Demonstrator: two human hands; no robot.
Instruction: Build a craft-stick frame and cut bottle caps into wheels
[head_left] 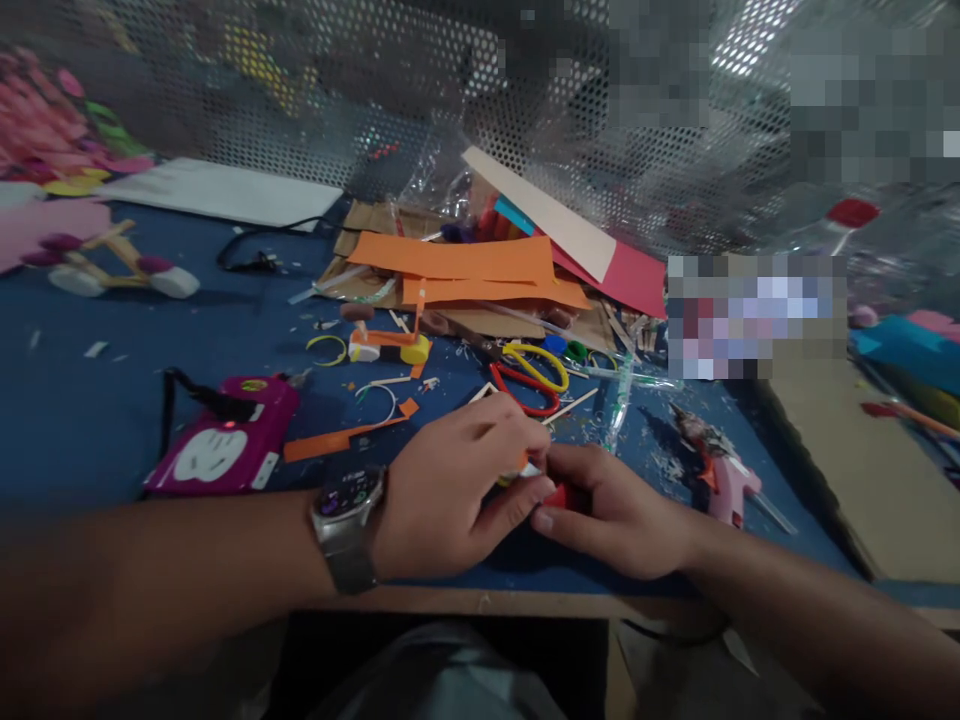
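My left hand (450,500), with a watch (349,508) at its wrist, is closed near the table's front edge, thumb against curled fingers. A small orange and white piece (528,468) shows between them, mostly hidden. Touching it fingertip to fingertip, my right hand (626,515) is closed on a small red piece (562,496); its kind cannot be made out. Just beyond the hands lie scissors (534,380) with red and yellow handles. A little toy car (390,347) of orange paper with white and yellow wheels stands to their left.
A pink hot glue gun (724,480) lies at right beside brown cardboard (862,450). To the left are a purple power box (232,435) with a black cable and an orange paper strip (330,440). Orange sheets (457,260) are piled behind, before a perforated metal screen (375,110).
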